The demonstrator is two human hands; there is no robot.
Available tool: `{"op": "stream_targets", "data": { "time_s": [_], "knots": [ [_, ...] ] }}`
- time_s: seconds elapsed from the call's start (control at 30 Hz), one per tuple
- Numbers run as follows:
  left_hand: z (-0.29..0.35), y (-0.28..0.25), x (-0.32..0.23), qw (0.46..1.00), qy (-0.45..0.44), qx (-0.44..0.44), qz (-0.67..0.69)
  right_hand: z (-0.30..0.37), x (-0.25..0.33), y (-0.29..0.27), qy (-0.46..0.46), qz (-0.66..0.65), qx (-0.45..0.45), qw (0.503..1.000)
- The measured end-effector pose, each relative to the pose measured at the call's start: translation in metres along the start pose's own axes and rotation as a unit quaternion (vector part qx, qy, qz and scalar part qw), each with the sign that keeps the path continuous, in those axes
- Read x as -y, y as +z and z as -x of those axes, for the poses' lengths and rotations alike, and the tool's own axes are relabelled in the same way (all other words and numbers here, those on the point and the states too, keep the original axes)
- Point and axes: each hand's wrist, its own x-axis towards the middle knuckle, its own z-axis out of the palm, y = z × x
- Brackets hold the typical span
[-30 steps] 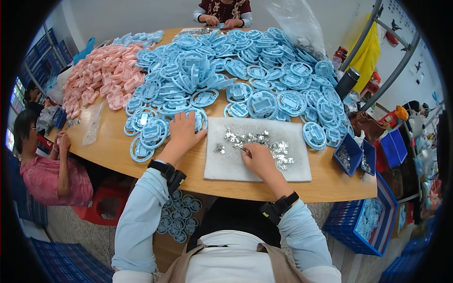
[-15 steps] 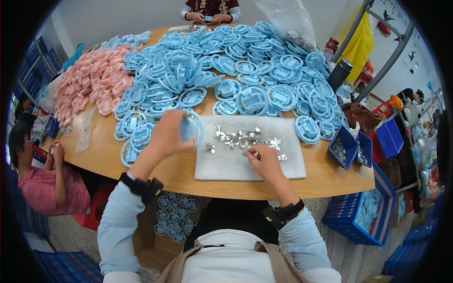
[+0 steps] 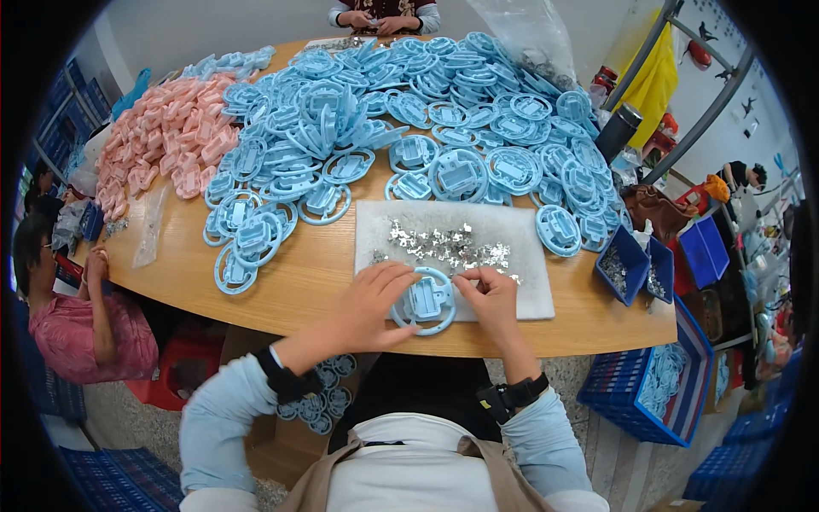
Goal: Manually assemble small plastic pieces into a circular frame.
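Over the front edge of the white foam pad point(image 3: 533, 290), my left hand point(image 3: 368, 307) grips a light-blue plastic wheel-shaped part point(image 3: 428, 301) by its left rim. The part has a raised rectangular housing across its middle. My right hand point(image 3: 490, 299) is at the part's upper right rim, thumb and forefinger pinched together; what sits between those fingertips is too small to make out. Small shiny metal clips point(image 3: 448, 246) lie scattered on the pad just beyond both hands.
Light-blue parts point(image 3: 512, 171) are heaped across the far table, with pink parts point(image 3: 166, 141) at left. Blue bins point(image 3: 621, 266) of small metal pieces stand at right. A blue crate point(image 3: 623, 388) and a box of finished-looking blue parts point(image 3: 320, 401) sit below. Co-workers sit left and opposite.
My left hand has brought the blue wheel-shaped part from the left of the pad to its front edge. My right hand has moved from the metal clips toward me, to the part's rim.
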Motion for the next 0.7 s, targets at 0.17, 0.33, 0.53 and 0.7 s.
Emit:
{"op": "stream_targets", "data": {
  "time_s": [0.17,0.33,0.53,0.7],
  "knots": [
    [-0.003,0.04,-0.008,0.984,-0.102,-0.122,0.086,-0.006,0.01,0.025,-0.106,0.002,0.032,0.994],
    [-0.002,0.048,-0.001,0.98,-0.104,-0.155,0.06,-0.01,-0.004,0.034,-0.198,0.054,0.064,0.977],
    [0.002,0.052,0.001,0.984,-0.076,-0.159,0.036,-0.007,-0.009,0.031,-0.293,0.134,0.072,0.944],
    [0.003,0.051,-0.001,0.988,-0.05,-0.149,-0.003,-0.005,0.005,0.028,-0.146,0.075,0.105,0.981]
  ]
}}
